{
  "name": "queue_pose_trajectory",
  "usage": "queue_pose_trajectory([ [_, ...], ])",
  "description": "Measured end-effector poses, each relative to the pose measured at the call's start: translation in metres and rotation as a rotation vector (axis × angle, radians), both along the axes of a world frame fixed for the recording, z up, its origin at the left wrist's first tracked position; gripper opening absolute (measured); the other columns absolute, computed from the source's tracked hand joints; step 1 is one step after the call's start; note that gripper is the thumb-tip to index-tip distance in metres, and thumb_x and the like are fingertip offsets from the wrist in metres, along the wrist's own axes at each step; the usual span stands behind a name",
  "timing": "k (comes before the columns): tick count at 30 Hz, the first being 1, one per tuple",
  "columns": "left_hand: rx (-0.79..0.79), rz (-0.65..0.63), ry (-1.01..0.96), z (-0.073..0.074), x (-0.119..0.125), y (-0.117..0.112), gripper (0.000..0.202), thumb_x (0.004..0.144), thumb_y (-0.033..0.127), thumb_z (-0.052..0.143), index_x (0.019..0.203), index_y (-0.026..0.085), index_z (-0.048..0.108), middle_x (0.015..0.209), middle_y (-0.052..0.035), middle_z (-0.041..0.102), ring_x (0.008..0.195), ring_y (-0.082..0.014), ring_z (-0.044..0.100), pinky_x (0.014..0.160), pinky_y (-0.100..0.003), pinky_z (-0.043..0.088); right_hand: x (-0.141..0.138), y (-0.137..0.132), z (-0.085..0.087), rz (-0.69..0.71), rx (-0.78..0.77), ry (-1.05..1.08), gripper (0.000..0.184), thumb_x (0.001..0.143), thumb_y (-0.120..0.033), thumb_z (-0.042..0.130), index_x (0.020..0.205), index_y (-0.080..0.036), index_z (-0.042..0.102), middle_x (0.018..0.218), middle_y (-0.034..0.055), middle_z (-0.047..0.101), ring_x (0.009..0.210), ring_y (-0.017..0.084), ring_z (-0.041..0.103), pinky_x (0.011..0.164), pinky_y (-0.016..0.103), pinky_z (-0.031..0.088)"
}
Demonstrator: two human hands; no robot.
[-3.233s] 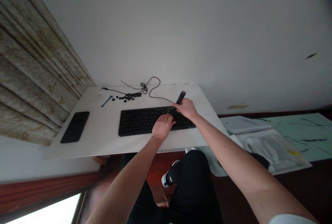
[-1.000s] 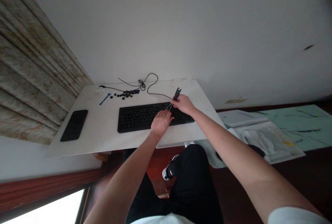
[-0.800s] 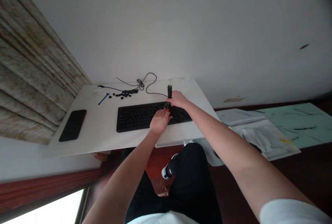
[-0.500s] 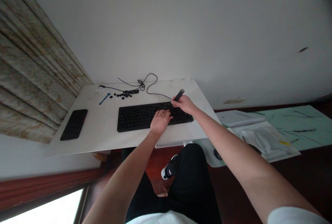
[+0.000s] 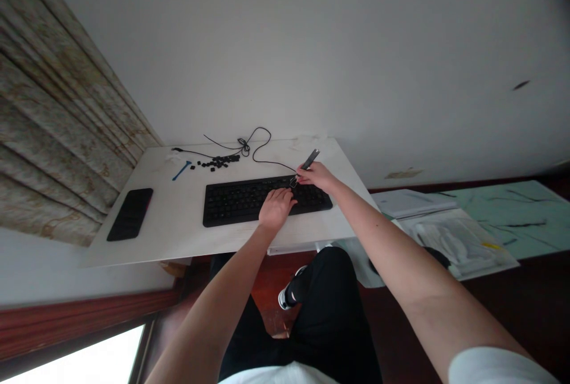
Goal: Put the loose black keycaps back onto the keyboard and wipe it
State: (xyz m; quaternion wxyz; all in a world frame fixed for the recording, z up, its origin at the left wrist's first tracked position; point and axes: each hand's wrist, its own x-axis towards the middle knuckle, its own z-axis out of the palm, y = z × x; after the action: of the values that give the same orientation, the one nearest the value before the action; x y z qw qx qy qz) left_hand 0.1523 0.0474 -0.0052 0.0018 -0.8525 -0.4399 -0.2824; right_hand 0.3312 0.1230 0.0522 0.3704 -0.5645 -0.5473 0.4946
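A black keyboard [image 5: 236,200] lies across the desk in front of me. On its right half rests my left hand [image 5: 276,206], palm down, fingers laid over the keys and holding nothing; what lies under the fingertips is hidden. My right hand [image 5: 315,176] is closed around a dark-handled keycap puller [image 5: 310,159], just above the keyboard's back edge. The wire loops at its lower end point down at the keys, close to my left fingertips. Whether they touch a key I cannot tell.
Loose black keycaps [image 5: 219,162] lie in a heap behind the keyboard, beside a blue tool [image 5: 182,170]. A tied black cable [image 5: 262,142] curls along the back. A phone [image 5: 130,214] lies at the desk's left. Papers [image 5: 449,241] sit on a lower surface at right.
My right hand has turned the keycap puller slightly, and its wire loops now show over the keys. My left hand stays on the keyboard. The view has shifted a little.
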Motion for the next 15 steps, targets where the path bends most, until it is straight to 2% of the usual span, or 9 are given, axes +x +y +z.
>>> queue_pose_trajectory([
  [2,-0.003,0.001,-0.003,-0.001,0.0,0.0,0.017,0.097,0.029,0.056,0.103,0.015,0.063,0.118,-0.0126,0.071,0.117,-0.0241,0.062,0.097,-0.04,0.047,-0.004,-0.001,0.003,-0.004,0.02,-0.123,0.01,0.088,-0.025,0.069,0.086,-0.016,0.064,0.072,0.0052,0.071,0.064,0.015,0.069,0.067,0.028,0.06],
  [4,-0.009,-0.001,-0.003,-0.002,0.0,0.001,0.017,0.097,0.029,0.056,0.103,0.015,0.064,0.119,-0.0124,0.071,0.117,-0.0242,0.063,0.097,-0.04,0.047,-0.01,-0.002,0.006,0.028,0.096,-0.332,0.009,0.088,-0.024,0.069,0.084,-0.016,0.065,0.075,0.0069,0.072,0.067,0.017,0.07,0.07,0.03,0.058],
  [6,-0.013,-0.002,0.001,-0.002,0.0,0.002,0.017,0.097,0.029,0.057,0.104,0.015,0.064,0.119,-0.0126,0.071,0.118,-0.0245,0.062,0.098,-0.041,0.047,-0.016,-0.002,0.01,0.065,0.191,-0.541,0.011,0.086,-0.025,0.07,0.081,-0.016,0.066,0.079,0.0093,0.073,0.075,0.021,0.071,0.075,0.031,0.056],
  [8,-0.018,0.0,0.008,-0.002,0.0,0.002,0.018,0.097,0.029,0.056,0.105,0.015,0.064,0.12,-0.0132,0.07,0.119,-0.0248,0.062,0.099,-0.041,0.047,-0.021,-0.003,0.013,0.083,0.255,-0.655,0.012,0.086,-0.026,0.071,0.081,-0.016,0.067,0.084,0.0114,0.074,0.083,0.023,0.072,0.08,0.031,0.054],
  [10,-0.023,0.004,0.015,-0.003,0.0,0.003,0.019,0.097,0.029,0.056,0.105,0.014,0.064,0.121,-0.0137,0.07,0.12,-0.0247,0.062,0.1,-0.041,0.047,-0.023,-0.003,0.015,0.094,0.268,-0.659,0.012,0.086,-0.028,0.07,0.083,-0.016,0.068,0.085,0.0116,0.075,0.083,0.023,0.072,0.08,0.03,0.054],
  [15,-0.033,0.004,0.021,-0.003,0.0,0.003,0.019,0.097,0.03,0.055,0.107,0.015,0.064,0.127,-0.0135,0.068,0.125,-0.0243,0.06,0.103,-0.042,0.045,-0.016,-0.009,0.012,0.09,0.221,-0.488,0.013,0.089,-0.028,0.067,0.089,-0.016,0.067,0.077,0.0072,0.074,0.068,0.018,0.07,0.07,0.027,0.054],
])
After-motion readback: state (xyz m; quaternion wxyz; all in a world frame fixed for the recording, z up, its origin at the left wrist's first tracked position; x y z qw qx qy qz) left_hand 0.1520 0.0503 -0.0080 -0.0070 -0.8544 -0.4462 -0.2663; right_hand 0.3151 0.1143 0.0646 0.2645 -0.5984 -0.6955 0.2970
